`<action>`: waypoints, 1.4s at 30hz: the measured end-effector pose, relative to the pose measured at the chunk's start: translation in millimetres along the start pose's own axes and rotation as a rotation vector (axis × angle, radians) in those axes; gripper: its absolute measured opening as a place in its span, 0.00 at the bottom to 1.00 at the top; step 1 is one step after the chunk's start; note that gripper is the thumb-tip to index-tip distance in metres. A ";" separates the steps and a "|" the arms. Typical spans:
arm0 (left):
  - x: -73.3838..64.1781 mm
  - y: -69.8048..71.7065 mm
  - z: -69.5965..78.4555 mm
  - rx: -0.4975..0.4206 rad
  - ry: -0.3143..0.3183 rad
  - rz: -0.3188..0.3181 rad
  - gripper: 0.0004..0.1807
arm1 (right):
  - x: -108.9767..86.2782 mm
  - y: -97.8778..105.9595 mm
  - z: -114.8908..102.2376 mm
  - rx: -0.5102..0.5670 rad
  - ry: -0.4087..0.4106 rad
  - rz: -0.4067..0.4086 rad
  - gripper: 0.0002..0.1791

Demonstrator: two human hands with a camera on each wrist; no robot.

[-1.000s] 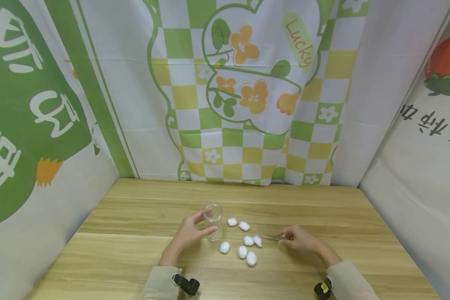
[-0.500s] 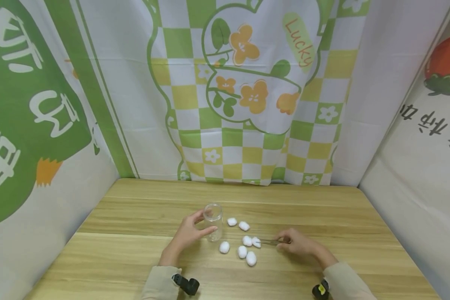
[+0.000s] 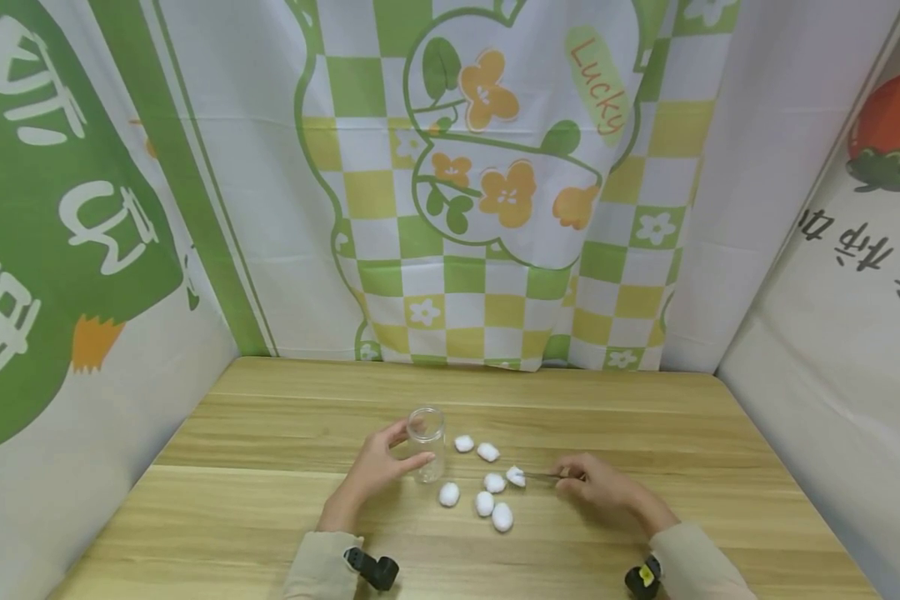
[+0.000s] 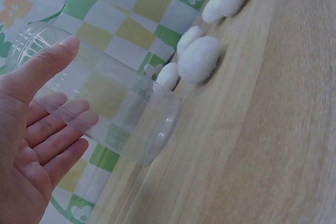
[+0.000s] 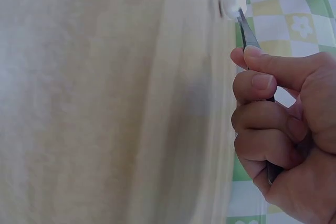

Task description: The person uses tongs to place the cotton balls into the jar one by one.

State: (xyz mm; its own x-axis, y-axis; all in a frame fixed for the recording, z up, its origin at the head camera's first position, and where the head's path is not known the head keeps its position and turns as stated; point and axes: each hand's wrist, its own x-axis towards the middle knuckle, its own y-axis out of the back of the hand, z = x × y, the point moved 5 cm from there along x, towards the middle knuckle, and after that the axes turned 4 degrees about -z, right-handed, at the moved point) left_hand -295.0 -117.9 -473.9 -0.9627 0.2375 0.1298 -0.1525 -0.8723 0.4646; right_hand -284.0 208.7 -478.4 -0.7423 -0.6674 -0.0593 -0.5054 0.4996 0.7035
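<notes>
A clear open jar (image 3: 427, 433) stands upright on the wooden table (image 3: 270, 433). My left hand (image 3: 399, 450) holds it, thumb on the near side and fingers behind; in the left wrist view the jar (image 4: 110, 103) lies against that hand (image 4: 39, 124). My right hand (image 3: 579, 481) pinches thin metal tweezers (image 3: 543, 476), whose tips grip one white cotton ball (image 3: 515, 476) just right of the loose cotton balls (image 3: 484, 502). In the right wrist view the hand (image 5: 273, 124) curls round the tweezers (image 5: 247, 31), with the cotton ball (image 5: 233, 1) at their tips.
Several more cotton balls lie to the right of the jar, two further back (image 3: 487, 452) and the others nearer me (image 3: 502, 517). Printed cloth walls (image 3: 495, 208) close the table in at the back and on both sides.
The tweezers have closed on one cotton ball and raised it slightly, away from the ball beside it. My left hand and the jar have not moved.
</notes>
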 end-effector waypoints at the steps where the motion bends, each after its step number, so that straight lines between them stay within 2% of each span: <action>1: 0.1 0.0 0.1 0.000 0.000 -0.001 0.33 | -0.3 1.6 0.0 -0.001 -0.002 0.003 0.09; 7: 0.3 0.2 0.8 -0.003 -0.002 -0.004 0.33 | -1.4 10.1 -4.3 -0.029 0.028 0.015 0.09; 27: 0.2 0.2 -0.1 -0.012 -0.011 -0.007 0.34 | 3.7 17.8 -21.0 0.079 0.058 0.004 0.16; 42: 1.3 -0.7 -3.3 -0.010 -0.011 0.002 0.33 | 10.4 23.1 -31.2 0.019 0.083 0.025 0.14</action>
State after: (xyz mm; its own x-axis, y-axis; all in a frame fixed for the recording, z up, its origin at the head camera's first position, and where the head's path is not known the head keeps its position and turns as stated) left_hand -296.9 -118.4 -476.9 -0.9605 0.2405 0.1402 -0.1530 -0.8768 0.4560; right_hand -289.7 196.0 -440.7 -0.7162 -0.6977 0.0181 -0.4957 0.5268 0.6905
